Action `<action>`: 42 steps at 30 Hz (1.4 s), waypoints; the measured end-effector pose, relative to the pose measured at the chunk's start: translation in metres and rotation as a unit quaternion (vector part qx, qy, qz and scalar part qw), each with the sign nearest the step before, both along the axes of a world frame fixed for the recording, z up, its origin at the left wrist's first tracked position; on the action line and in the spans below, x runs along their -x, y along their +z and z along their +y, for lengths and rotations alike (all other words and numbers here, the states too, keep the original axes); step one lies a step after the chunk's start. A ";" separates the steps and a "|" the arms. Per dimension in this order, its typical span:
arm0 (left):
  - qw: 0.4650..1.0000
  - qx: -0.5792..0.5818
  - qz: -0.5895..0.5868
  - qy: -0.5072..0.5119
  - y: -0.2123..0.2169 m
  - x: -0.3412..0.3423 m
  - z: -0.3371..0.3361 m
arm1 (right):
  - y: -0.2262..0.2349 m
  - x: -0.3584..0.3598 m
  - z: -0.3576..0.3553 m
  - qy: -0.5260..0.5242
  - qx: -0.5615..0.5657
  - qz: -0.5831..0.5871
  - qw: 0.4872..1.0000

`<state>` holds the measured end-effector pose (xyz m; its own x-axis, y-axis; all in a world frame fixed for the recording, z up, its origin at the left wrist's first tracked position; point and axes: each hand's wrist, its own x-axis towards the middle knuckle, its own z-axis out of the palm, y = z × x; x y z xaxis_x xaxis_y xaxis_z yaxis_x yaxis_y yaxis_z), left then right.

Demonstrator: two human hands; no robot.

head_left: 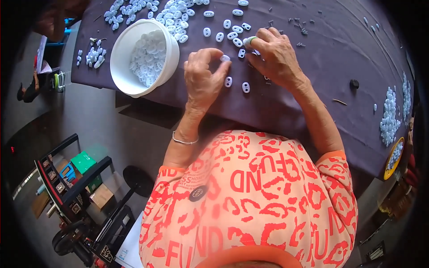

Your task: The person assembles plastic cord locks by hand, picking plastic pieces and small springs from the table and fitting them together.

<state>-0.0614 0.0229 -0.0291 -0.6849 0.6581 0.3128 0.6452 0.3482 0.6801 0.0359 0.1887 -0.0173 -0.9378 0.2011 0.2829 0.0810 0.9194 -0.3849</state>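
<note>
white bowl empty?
No. The white bowl at the table's near edge holds a heap of small white plastic pieces, left of the left hand.

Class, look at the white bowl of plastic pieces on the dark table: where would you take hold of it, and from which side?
Take the white bowl by its rim, from the near-left side overhanging the table edge. The left hand sits beside the right of the bowl, and its wide round body is too broad for one grip.

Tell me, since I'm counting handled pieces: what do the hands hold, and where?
Left hand pinches a small white plastic piece by its edge at the fingertips; right hand likewise grips another.
</note>
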 end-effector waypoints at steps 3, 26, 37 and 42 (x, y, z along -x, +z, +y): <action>0.999 0.000 -0.019 0.031 -0.003 0.007 -0.005 | 0.000 0.011 -0.009 -0.016 -0.039 -0.042 0.998; 0.991 -0.059 0.119 -0.010 0.010 -0.008 -0.005 | 0.018 -0.090 -0.013 -0.065 0.142 0.051 0.986; 0.980 0.067 0.121 -0.142 0.011 -0.058 0.024 | 0.018 -0.109 -0.014 -0.142 0.330 0.052 0.932; 0.978 0.080 0.125 -0.146 0.013 -0.059 0.030 | 0.015 -0.112 -0.014 -0.166 0.513 0.103 0.836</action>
